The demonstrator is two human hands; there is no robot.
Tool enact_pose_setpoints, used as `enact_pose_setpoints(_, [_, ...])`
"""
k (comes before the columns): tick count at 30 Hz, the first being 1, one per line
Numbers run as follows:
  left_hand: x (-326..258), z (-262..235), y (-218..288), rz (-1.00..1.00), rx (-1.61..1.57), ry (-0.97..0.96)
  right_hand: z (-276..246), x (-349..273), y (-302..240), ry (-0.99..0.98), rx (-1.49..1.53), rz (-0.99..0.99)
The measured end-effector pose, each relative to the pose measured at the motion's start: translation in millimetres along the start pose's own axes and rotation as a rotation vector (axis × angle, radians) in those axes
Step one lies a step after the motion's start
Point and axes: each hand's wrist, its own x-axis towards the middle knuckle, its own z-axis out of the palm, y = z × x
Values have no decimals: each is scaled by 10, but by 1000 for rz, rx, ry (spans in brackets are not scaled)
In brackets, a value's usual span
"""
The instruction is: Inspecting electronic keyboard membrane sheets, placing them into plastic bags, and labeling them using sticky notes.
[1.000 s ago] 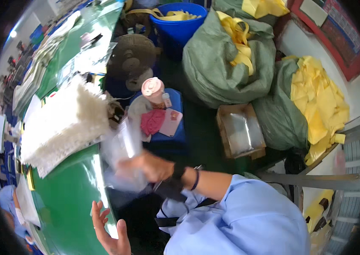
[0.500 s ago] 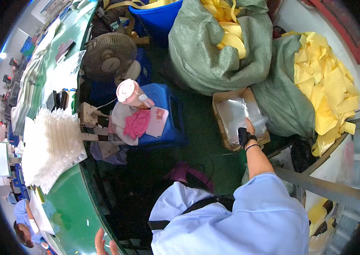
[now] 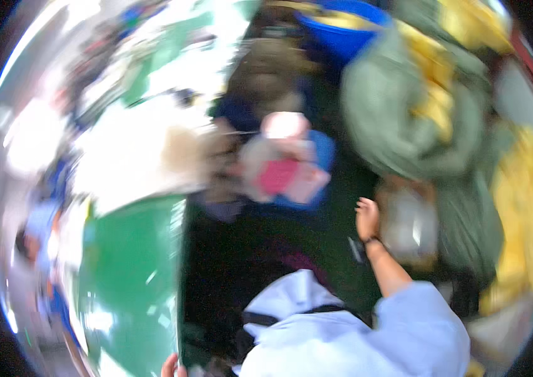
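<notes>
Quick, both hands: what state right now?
Left hand: mostly cut off by the lower edge; cannot tell.
Right hand: loosely open, nothing visible in it, beside the cardboard box.

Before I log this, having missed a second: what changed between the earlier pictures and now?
The right hand, earlier holding blurred clear plastic, then down in the cardboard box, has drawn out to the box's left, seemingly empty. The left hand was raised by the green table; now only its fingers show at the lower edge. The blue stool, pink cup and green bag stay put; only the view shifted.
</notes>
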Motion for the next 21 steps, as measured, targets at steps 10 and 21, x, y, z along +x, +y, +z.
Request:
enact_pose_setpoints(10, [-1500,-1067,-1850,-49,282,888,1817,-1806,-3475,-1408,306,-753])
enact_pose_setpoints(21, [-1836,-1841,-3893,-519,327,872,2425,-3612,-3669,-2221,290,-529])
